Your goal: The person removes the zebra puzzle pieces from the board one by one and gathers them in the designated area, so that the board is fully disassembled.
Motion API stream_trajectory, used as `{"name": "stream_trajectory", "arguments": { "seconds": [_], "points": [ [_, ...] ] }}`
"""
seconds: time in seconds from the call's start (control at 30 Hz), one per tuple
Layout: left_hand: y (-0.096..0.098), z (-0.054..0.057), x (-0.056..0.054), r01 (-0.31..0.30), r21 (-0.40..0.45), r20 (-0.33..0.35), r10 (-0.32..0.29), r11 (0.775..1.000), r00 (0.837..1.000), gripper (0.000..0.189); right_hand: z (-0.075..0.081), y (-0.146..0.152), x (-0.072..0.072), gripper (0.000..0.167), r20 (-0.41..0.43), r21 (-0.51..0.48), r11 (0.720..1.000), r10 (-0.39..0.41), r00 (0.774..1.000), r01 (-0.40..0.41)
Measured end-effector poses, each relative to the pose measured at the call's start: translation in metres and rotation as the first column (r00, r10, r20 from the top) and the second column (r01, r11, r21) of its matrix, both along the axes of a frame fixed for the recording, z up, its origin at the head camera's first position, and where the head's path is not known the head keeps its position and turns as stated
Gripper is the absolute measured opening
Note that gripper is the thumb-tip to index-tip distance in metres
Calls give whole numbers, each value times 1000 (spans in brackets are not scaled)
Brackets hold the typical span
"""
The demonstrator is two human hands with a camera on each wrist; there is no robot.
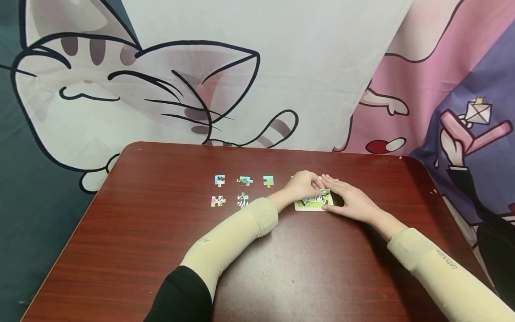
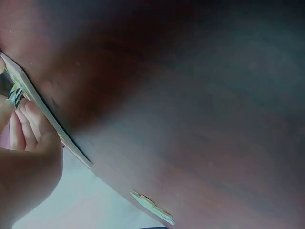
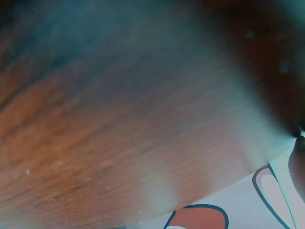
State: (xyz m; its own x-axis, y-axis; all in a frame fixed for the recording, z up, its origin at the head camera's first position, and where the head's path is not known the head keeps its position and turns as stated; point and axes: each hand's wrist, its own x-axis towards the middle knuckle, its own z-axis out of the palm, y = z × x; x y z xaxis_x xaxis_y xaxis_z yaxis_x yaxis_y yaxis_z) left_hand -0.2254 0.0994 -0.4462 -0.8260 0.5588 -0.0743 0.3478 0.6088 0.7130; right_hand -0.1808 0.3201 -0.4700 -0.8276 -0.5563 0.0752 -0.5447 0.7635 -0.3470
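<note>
A small puzzle board (image 1: pixel 310 205) with a white border and a green, zebra-like picture lies on the table. My left hand (image 1: pixel 302 184) is over its far part and pinches a puzzle piece (image 1: pixel 324 192) near the board's right side. In the left wrist view, the pinched piece shows blue with black-and-white stripes, close over the board. My right hand (image 1: pixel 354 202) rests at the board's right edge, fingers extended toward the far corner and thumb at the near corner. The left hand hides much of the board's far side.
Several loose puzzle pieces lie in two rows left of the board, among them a green-and-blue one (image 1: pixel 268 181) and a striped one (image 1: pixel 243 200) close by the left sleeve. The brown table (image 1: pixel 161 232) ends at a cartoon-print cloth (image 1: pixel 322 80) behind.
</note>
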Motion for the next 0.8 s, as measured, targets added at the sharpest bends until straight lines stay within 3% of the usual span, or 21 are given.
{"name": "stream_trajectory", "arguments": {
  "seconds": [0.8],
  "points": [
    [-2,1,1,39,-3,-37,-39,999,999,9,0,-3,2,72,-45,-14,1000,6,999,-7]
  ]
}}
